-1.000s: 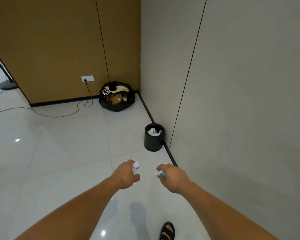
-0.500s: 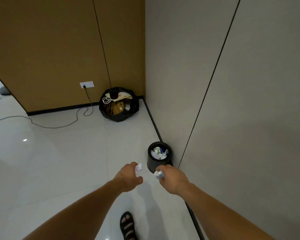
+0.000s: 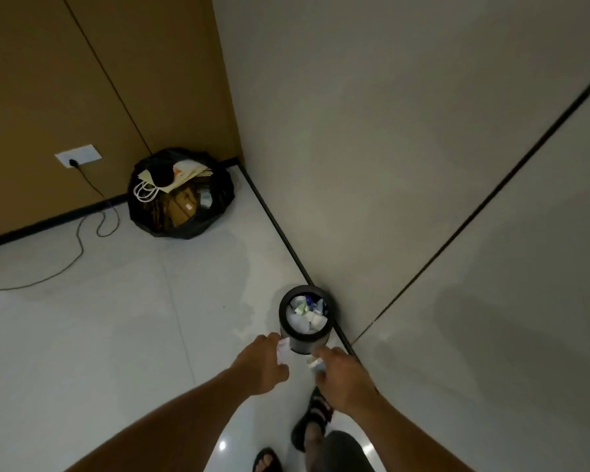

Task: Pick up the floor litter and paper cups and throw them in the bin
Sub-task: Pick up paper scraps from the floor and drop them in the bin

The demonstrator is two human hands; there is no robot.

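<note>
Because the bin [image 3: 301, 345] stands on the floor [image 3: 116, 335] tight against the wall [image 3: 389, 165], both arms reach forward and down so each piece can drop straight into its mouth. The fingers of the left hand [image 3: 259, 366] are curled round a crumpled white paper [image 3: 282, 350], held just short of the rim. Those of the right hand [image 3: 344, 376] pinch a small whitish scrap [image 3: 315, 364], possibly a squashed cup; blur hides which. The bin looks nearly full.

I can read no text from here. The white label on the brown cardboard box [image 3: 182, 208] inside the black plastic rubbish bag [image 3: 226, 199] is too blurred, as is the orange mark on the cream paper carrier bag [image 3: 184, 172].
</note>
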